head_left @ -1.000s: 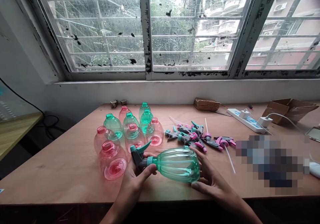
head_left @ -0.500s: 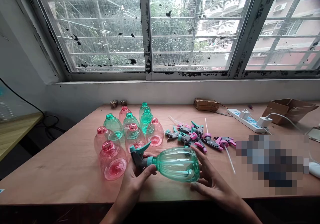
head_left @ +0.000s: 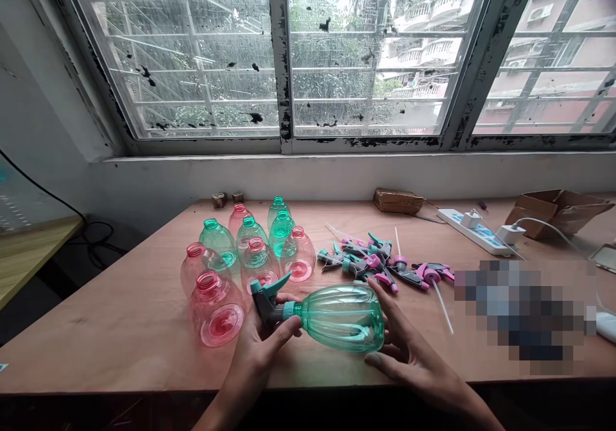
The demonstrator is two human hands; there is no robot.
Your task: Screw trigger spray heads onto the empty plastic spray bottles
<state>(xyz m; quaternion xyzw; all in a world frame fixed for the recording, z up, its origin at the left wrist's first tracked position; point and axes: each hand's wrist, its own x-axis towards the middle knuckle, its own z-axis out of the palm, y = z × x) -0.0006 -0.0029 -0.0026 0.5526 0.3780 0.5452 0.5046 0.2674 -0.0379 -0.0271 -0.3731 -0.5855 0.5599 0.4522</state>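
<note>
A green clear spray bottle (head_left: 341, 317) lies sideways in the air above the table's front part, its black and teal spray head (head_left: 265, 303) pointing left. My left hand (head_left: 262, 341) is closed around the collar and the spray head. At the bottle's base, my right hand (head_left: 404, 335) curves its fingers and thumb around the end. To the left stand several open pink bottles (head_left: 217, 309) and green bottles (head_left: 219, 242) without spray heads. Behind the held bottle, a pile of loose grey, teal and pink spray heads (head_left: 380, 261) with white tubes lies on the table.
On the wooden table (head_left: 120, 328) a white power strip (head_left: 474, 231) with plugs and cables lies at the back right. Beside it are an open cardboard box (head_left: 553, 213) and a brown packet (head_left: 398, 201). A blurred patch covers the right side. A barred window stands behind.
The held bottle has turned very slightly between my hands. Everything else stays in place.
</note>
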